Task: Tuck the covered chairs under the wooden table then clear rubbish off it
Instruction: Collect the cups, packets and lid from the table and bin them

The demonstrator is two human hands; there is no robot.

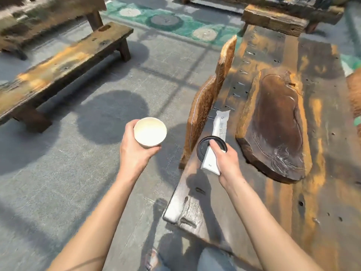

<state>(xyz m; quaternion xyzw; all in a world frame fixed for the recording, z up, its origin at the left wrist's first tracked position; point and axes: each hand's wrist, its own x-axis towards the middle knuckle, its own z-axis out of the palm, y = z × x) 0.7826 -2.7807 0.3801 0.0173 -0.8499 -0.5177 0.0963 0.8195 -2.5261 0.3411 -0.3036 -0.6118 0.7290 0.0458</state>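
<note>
My left hand [134, 151] grips an empty white paper cup [150, 132], held upright over the grey floor left of the wooden table [322, 173]. My right hand [227, 160] holds a black plastic lid [204, 147] and a long white wrapper [218, 133] together, above the table's left edge. Two chairs with orange-brown furry covers stand against the table's left side, the nearer chair back [199, 118] just beyond my right hand and the farther chair back [226, 59] behind it.
A carved wooden tray slab [277, 126] lies on the table. Another furry-covered chair [355, 94] shows at the right edge. A long wooden bench [64, 65] stands on the left. A green patterned rug [172, 22] lies far ahead beside another bench [273, 18].
</note>
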